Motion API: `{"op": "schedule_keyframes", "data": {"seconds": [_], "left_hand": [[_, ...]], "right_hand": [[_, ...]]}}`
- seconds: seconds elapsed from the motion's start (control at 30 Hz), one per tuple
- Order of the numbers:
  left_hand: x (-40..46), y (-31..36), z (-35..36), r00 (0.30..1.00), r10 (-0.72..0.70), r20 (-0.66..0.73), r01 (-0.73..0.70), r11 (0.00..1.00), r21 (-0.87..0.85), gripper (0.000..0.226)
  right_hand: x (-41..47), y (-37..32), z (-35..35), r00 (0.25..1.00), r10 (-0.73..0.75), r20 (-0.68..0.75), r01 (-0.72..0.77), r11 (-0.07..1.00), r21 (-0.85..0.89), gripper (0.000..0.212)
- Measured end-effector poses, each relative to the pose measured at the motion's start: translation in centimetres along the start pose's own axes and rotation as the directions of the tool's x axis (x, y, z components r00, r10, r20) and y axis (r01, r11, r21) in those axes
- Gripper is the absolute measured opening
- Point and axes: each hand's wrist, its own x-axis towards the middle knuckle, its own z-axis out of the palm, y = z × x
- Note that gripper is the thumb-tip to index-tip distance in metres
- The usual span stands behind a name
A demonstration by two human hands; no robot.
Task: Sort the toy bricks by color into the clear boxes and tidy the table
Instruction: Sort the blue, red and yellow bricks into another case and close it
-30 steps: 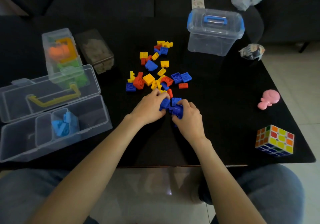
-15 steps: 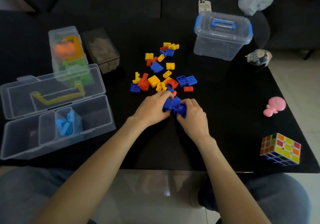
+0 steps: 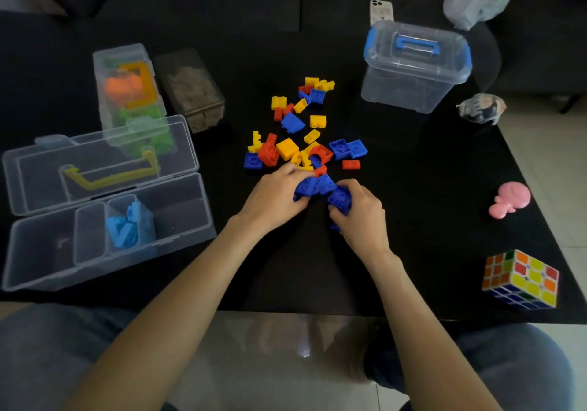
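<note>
Hands barely shifted since earlier frame, still bunched at frame centre. Left hand [image 3: 275, 197] and right hand [image 3: 359, 210] curl closed round blue bricks [image 3: 320, 188]; count unclear under fingers. Cup firmly, carry to open box [image 3: 178, 220] at left, drop beside blue ones.

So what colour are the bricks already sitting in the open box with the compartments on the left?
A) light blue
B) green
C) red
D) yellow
A: the open compartment box holds only light blue bricks in one middle section, while red and yellow ones lie loose in the pile on the table.
</note>
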Motion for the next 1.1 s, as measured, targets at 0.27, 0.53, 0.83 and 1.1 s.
{"op": "schedule_keyframes", "data": {"seconds": [0.27,0.53,0.83,1.1], "left_hand": [[-2.2,1.2,-2.2,0.990,0.015,-0.139,-0.030,0.994,-0.106,0.047],[-11.0,-3.0,-8.9,0.893,-0.187,-0.409,0.137,0.979,-0.149,0.041],[-15.4,-8.3,-12.6,0.871,-0.318,-0.375,0.284,0.948,-0.144,0.043],[-17.9,-10.2,-15.2,0.814,-0.433,-0.386,0.365,0.900,-0.239,0.039]], "right_hand": [[-1.1,-0.3,-0.9,0.997,0.081,-0.013,-0.077,0.979,0.188,0.041],[-2.3,-10.0,0.5,0.982,-0.140,0.127,0.052,0.846,0.531,0.040],[-1.6,-19.5,5.4,0.915,-0.304,0.266,0.110,0.822,0.558,0.036],[-1.4,-22.9,7.8,0.879,-0.276,0.388,0.056,0.869,0.493,0.038]]}}
